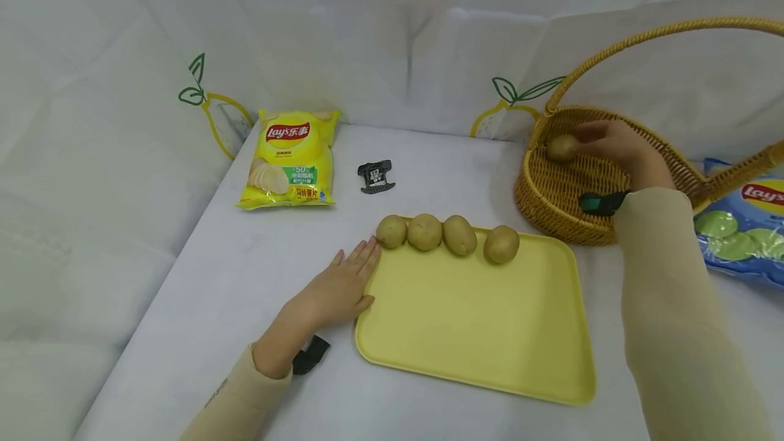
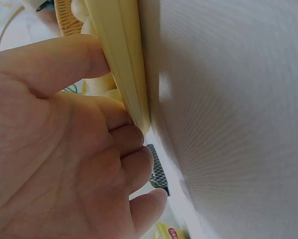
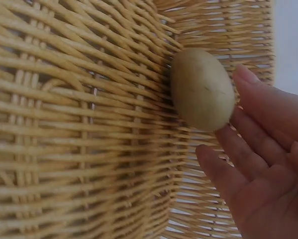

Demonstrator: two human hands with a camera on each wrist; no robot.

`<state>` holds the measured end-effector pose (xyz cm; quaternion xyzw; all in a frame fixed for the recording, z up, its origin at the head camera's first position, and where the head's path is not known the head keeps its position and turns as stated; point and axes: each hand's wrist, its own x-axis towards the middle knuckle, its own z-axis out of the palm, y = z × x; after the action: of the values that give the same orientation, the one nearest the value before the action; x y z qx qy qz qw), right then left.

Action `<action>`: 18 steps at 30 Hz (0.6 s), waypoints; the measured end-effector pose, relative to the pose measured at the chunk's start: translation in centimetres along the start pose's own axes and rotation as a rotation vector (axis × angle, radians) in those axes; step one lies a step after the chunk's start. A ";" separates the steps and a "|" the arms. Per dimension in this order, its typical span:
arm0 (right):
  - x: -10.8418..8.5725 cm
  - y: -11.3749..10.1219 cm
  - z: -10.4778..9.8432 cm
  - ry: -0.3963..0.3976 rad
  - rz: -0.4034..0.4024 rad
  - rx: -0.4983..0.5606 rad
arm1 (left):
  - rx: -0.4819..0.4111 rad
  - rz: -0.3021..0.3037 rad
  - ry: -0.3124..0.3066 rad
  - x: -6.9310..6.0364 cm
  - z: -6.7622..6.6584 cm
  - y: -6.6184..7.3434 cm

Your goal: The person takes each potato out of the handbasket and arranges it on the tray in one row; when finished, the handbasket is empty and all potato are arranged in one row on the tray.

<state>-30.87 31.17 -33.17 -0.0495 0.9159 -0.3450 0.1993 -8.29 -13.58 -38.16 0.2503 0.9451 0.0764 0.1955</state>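
My left hand [image 1: 343,291] lies with straight fingers along the left edge of a yellow tray [image 1: 465,318]. The left wrist view shows its thumb and fingers touching the tray's rim [image 2: 124,64]. Several potatoes [image 1: 424,232] sit in a row on the tray's far edge. Inside the wicker basket [image 1: 539,199] at the right is my right hand [image 1: 618,145], beside a single potato [image 3: 202,89]. Its fingertips touch or nearly touch that potato, which rests against the woven basket; the fingers are fairly straight and the thumb seems slightly apart from it.
A yellow bag of potato chips [image 1: 290,158] lies at the back left, with a small black-and-white tag [image 1: 376,176] to its right. A blue chip bag [image 1: 744,226] is partly hidden behind the basket and right arm. The basket's tall handle [image 1: 661,31] arches overhead.
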 end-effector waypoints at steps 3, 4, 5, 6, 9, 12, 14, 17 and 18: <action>0.3 -0.1 0.2 -0.022 0.000 -0.010 | 0.007 0.001 0.000 -0.1 0.0 0.0; 0.3 -0.2 0.2 -0.022 0.006 -0.015 | 0.006 0.005 0.002 -0.1 0.0 0.0; 0.3 -0.2 0.3 -0.025 0.008 -0.018 | 0.001 0.007 0.005 -0.1 0.0 0.1; 0.3 -0.3 0.3 -0.031 0.007 -0.032 | -0.003 0.007 0.007 -0.2 -0.1 0.1; 0.5 -0.8 0.5 -0.055 -0.010 -0.077 | -0.007 0.004 0.015 -0.2 -0.2 0.1; 0.7 -1.1 0.7 -0.093 -0.028 -0.104 | -0.006 0.002 0.014 -0.3 -0.3 0.1; 0.8 -1.2 0.9 -0.105 -0.030 -0.108 | 0.000 0.003 0.006 -0.3 -0.3 0.1; 0.7 -1.0 1.0 -0.096 -0.033 -0.124 | -0.009 0.005 0.001 -0.3 -0.3 0.2; 0.7 -0.9 1.0 -0.092 -0.030 -0.120 | -0.011 0.007 0.000 -0.3 -0.3 0.2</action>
<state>-31.12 29.73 -33.50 -0.0908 0.9239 -0.2900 0.2324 -8.08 -13.53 -37.78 0.2525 0.9439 0.0822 0.1964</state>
